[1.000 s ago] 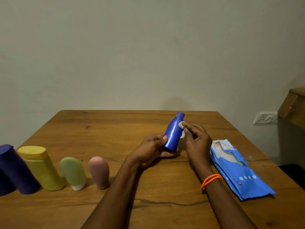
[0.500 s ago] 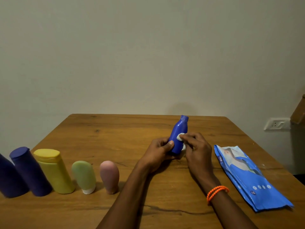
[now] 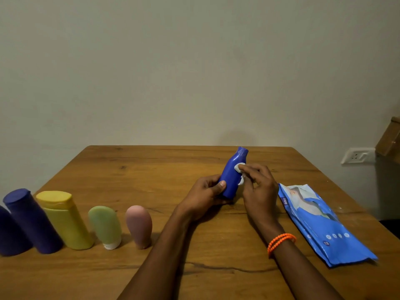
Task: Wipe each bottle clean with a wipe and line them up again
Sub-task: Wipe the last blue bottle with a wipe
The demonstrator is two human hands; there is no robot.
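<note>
My left hand [image 3: 204, 192] grips the lower part of a small blue bottle [image 3: 232, 172], held tilted above the wooden table [image 3: 164, 169]. My right hand [image 3: 258, 187] pinches a white wipe [image 3: 239, 168] and presses it against the bottle's right side. In a row at the left stand a pink bottle [image 3: 139, 225], a pale green bottle [image 3: 105, 226], a yellow bottle [image 3: 63, 219], a dark purple bottle [image 3: 32, 220] and another dark one [image 3: 9, 234] cut by the frame edge.
A blue pack of wipes [image 3: 320, 224] lies flat on the table to the right of my right hand. A wall socket [image 3: 356, 155] and a wooden piece of furniture [image 3: 388, 138] are beyond the table's right side.
The wipe under my right fingers slid down the bottle from its neck and back up a little to its shoulder. The camera view shifted, so the bottle row shows more.
</note>
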